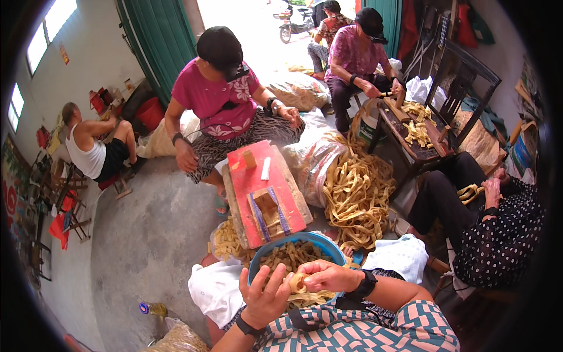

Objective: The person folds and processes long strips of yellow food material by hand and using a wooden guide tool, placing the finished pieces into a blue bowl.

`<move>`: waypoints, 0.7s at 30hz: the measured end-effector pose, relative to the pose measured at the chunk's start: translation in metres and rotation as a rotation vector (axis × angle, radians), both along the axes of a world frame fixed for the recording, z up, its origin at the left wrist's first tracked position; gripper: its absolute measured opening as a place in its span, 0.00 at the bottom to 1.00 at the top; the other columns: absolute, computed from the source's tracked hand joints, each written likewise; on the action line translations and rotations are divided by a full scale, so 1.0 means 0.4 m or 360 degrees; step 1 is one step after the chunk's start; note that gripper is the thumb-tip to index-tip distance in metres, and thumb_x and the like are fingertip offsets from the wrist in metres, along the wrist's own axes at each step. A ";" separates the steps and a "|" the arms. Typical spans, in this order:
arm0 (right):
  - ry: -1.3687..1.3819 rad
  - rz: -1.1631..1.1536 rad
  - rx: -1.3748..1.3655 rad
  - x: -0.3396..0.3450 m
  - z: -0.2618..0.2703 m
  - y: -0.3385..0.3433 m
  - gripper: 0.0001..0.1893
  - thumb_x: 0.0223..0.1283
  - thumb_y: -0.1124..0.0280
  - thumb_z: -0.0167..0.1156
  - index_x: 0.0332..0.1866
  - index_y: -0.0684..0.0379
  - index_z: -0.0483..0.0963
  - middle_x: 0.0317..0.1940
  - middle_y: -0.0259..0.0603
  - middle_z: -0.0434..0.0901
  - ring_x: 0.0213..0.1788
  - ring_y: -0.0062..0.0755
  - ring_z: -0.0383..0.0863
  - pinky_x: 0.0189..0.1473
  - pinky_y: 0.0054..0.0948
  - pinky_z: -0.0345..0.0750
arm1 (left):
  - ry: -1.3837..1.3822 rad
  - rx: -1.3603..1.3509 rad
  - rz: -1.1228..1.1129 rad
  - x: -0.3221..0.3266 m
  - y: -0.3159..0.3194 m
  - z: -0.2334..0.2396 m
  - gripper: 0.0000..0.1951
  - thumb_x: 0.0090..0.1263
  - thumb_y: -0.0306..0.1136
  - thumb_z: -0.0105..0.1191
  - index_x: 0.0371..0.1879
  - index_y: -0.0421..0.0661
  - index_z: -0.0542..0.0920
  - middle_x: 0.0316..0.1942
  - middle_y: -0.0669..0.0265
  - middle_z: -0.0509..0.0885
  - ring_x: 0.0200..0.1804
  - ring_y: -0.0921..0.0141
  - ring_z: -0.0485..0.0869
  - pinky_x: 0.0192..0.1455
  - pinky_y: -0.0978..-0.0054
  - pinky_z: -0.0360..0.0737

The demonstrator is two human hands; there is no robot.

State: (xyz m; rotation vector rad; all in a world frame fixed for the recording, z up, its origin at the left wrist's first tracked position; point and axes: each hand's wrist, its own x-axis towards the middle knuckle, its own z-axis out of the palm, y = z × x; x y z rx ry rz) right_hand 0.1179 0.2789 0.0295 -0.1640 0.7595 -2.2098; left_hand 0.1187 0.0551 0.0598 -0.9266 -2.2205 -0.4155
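Observation:
Over a blue plastic basin (338, 251) on my lap, my right hand (327, 275) pinches a small roll of yellowish-brown strip (298, 283). My left hand (266, 295) is raised beside it, palm up with fingers spread; its fingertips are close to the roll, and whether they touch it I cannot tell. Small brown folded pieces (292, 255) fill the far part of the basin, and paler loose strips (310, 298) lie in its near part. Beyond the basin, a red board (281, 176) carries a wooden block, a white strip and a small wooden box (268, 211) edged with purple tape.
A heap of long strips (358, 193) spills from a woven sack (308, 167) right of the board. A bag of cut pieces (228, 240) is at the basin's left. Several people sit around, one by a wooden chair (413, 132). A jar (153, 309) lies on the floor.

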 end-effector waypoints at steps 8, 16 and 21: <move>-0.0065 -0.0344 0.0484 0.014 0.004 -0.027 0.07 0.67 0.76 0.63 0.46 0.58 0.75 0.29 0.26 0.77 0.24 0.10 0.67 0.24 0.16 0.62 | -0.0414 0.0158 -0.0109 -0.023 0.003 -0.001 0.07 0.63 0.27 0.63 0.39 0.49 0.87 0.47 0.70 0.90 0.49 0.66 0.87 0.77 0.46 0.63; 0.0661 -0.0575 0.0915 -0.032 -0.047 -0.017 0.18 0.66 0.76 0.65 0.60 0.63 0.76 0.51 0.34 0.80 0.52 0.20 0.80 0.56 0.25 0.80 | -0.0360 -0.0110 -0.0342 -0.011 0.001 -0.009 0.15 0.61 0.30 0.62 0.48 0.49 0.87 0.41 0.67 0.83 0.41 0.64 0.82 0.52 0.60 0.80; 0.0186 -0.0602 0.0441 -0.006 -0.023 -0.003 0.23 0.72 0.78 0.63 0.70 0.65 0.70 0.52 0.39 0.84 0.52 0.23 0.86 0.58 0.25 0.83 | -0.0552 0.0056 -0.0317 -0.036 0.030 -0.061 0.07 0.61 0.28 0.70 0.35 0.45 0.85 0.28 0.66 0.81 0.33 0.60 0.82 0.42 0.61 0.82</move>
